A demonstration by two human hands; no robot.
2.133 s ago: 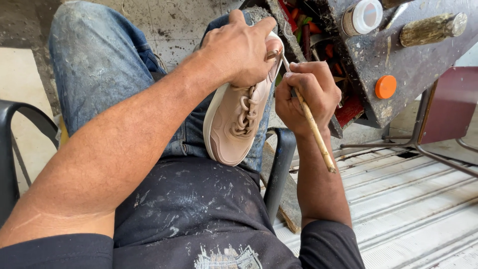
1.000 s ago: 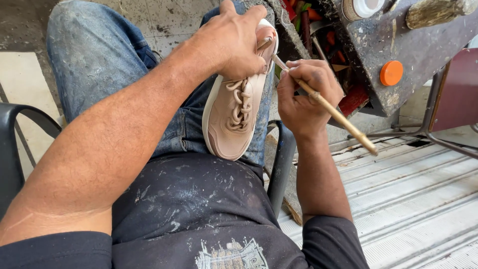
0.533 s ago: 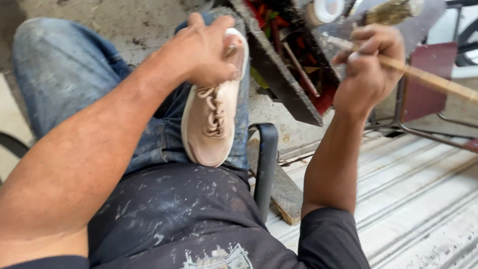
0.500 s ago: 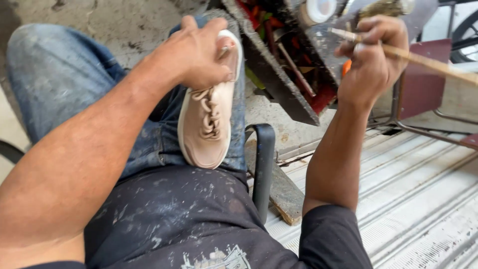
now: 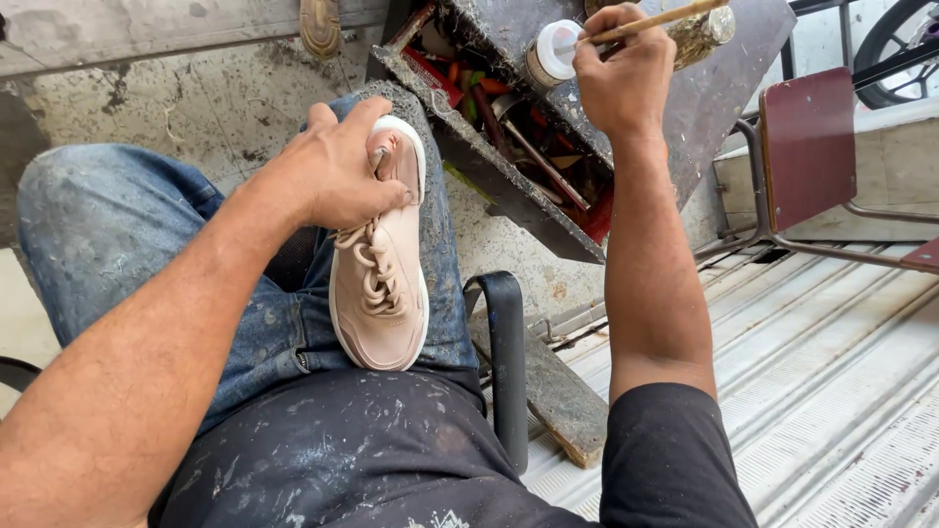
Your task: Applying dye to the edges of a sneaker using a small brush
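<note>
Item: dark apron [image 5: 352, 460], flecked with pale spots, nearest the camera, covering the person's lap and lower body.

Item: black chair arm [image 5: 507, 362], upright, just beside the right thigh.

Item: wooden block [image 5: 562, 396], lying on the ribbed metal floor [image 5: 831, 372] just beyond the chair arm.

Item: blue jeans [image 5: 117, 244], stained, both knees raised; the right leg bears the shoe.

Item: pink lace-up sneaker [image 5: 380, 284], white-edged sole, resting lengthwise on the right thigh, toe toward the person, heel pointing away. Laces tied and lying on the tongue.

Item: left hand [image 5: 337, 176], curled over the heel end of the sneaker, fingers hooked into the collar and thumb across the top, pressing the shoe down against the leg.

Item: right hand [image 5: 621, 73], raised well apart from the sneaker, above the workbox. Fingers bunched and pinching a thin wooden-handled brush [image 5: 665, 18], whose handle runs up to the right; its working end meets the white lid of a small jar [image 5: 553, 54].

Item: open workbox [image 5: 518, 147], dark metal, tilted, holding red and green oddments and tool handles, beyond the right knee.

Item: second container [image 5: 699, 31], brownish and crusted, just right of the hand on the box's grey lid.

Item: dark red metal chair [image 5: 807, 147], on a tube frame, far right.

Item: concrete ground [image 5: 196, 88], stained, farthest left, beyond the knees.
</note>
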